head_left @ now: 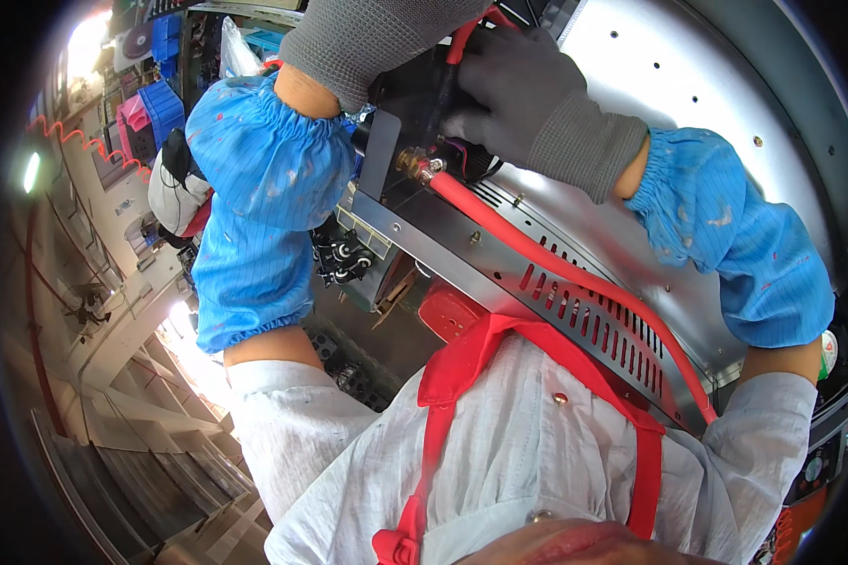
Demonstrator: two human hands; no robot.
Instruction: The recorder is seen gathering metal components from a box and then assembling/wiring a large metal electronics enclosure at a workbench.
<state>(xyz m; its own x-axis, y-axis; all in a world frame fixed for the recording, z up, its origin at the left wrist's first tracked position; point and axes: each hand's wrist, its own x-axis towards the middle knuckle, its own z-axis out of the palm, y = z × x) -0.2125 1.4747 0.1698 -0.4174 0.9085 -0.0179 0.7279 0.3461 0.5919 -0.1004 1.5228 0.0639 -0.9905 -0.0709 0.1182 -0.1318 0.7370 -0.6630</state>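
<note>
Right fingers point(488, 80) curled, hold unclear; left fingers hidden. Red hose point(537, 252) seemed bendable, best gripped near its far end.

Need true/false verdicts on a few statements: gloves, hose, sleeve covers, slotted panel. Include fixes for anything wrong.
1. The left hand and the right hand both wear grey gloves. True.
2. The left hand is wholly in view. False: the picture's top edge cuts it off.
3. A red hose ends at a brass-coloured fitting. True.
4. Both sleeve covers are yellow. False: the left sleeve cover and the right sleeve cover are blue.
5. The metal panel has elongated slots. True.
</note>
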